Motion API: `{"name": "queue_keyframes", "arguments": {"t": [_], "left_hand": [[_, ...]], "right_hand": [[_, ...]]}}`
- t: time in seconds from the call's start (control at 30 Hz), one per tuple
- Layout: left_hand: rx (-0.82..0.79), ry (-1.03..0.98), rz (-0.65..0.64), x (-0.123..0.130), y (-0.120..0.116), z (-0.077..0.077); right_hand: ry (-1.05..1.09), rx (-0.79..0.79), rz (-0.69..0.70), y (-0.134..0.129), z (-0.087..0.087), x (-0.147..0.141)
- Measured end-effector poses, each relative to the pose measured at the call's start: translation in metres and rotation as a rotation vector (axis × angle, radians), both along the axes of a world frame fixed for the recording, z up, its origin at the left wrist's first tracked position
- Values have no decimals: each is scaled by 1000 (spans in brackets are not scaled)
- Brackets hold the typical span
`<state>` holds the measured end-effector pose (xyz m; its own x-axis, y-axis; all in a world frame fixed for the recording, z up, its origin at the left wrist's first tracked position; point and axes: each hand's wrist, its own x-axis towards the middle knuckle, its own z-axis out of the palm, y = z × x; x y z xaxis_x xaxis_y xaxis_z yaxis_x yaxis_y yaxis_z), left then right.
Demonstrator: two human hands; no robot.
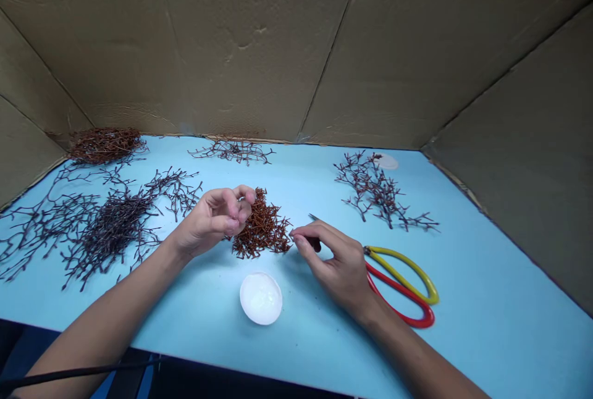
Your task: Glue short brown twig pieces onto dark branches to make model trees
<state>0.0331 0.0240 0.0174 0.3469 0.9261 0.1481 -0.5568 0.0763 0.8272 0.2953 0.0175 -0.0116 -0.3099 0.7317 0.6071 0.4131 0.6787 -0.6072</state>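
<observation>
My left hand is raised at the left side of a pile of short rusty-brown twig pieces. Its fingers are curled in towards the thumb, and whatever they may hold is too small to make out. At the pile's right edge, my right hand has thumb and forefinger pinched together; I cannot make out what is between them. Scissors with one yellow and one red handle lie partly hidden by this hand, a pointed tip showing beyond it. Just in front of the pile sits a small white cup with whitish contents.
Dark branching twigs spread over the left of the blue table. A brown wiry bundle lies behind them. Thin sprigs rest at the back, more branches and a pale disc at right. Cardboard walls enclose the table.
</observation>
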Motion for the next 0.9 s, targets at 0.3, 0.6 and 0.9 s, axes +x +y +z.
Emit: {"name": "queue_keyframes", "arguments": {"t": [0.3, 0.6, 0.9], "left_hand": [[20, 2, -21, 0, 0, 0], [108, 104, 162, -10, 6, 5], [242, 18, 298, -45, 29, 23]], "right_hand": [[9, 9, 9, 0, 0, 0], [7, -29, -48, -2, -3, 0], [56, -32, -66, 1, -7, 2]]}}
